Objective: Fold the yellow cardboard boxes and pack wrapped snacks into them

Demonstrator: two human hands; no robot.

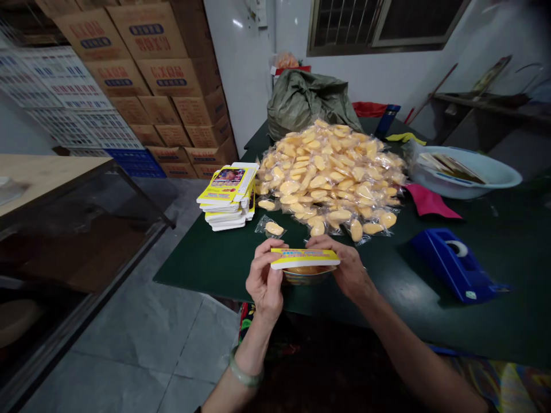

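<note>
A yellow and white cardboard box (305, 258) is held between my two hands near the table's front edge, its narrow side facing me. My left hand (266, 281) closes on its left end, thumb below and fingers above. At the other end, my right hand (344, 264) grips with its fingers over the top; its thumb is hidden. Just under the box shows a round bowl (306, 277), mostly covered, with something orange-brown at its rim. Beyond my hands lies a big heap of clear-wrapped yellow oval pieces (327, 172). One wrapped piece (274, 228) lies apart near my left hand.
A stack of flat yellow and white boxes (228, 195) stands left of the heap. To the right are a blue tape dispenser (456, 265), a pink sheet (433, 202) and a light blue basin (495, 172). A grey-green sack (310, 100) stands behind. Brown cartons (163, 74) rise back left.
</note>
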